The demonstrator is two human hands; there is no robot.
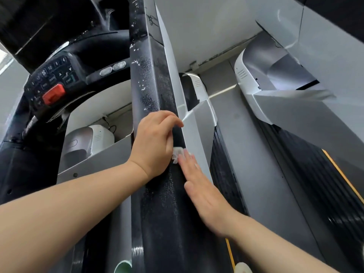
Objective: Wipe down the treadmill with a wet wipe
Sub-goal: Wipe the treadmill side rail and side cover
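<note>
At far left sits the console [53, 83], untouched as far as shows. The left hand [155, 142] curls round the treadmill's black upright [149, 91], beaded wet above — seemingly wiped, dull below. The right hand [202, 186], fingers straight, presses the wet wipe [177, 153] against it — mostly hidden and blurred.

Second treadmill [307, 146] alongside; grey floor [222, 79] between.
</note>
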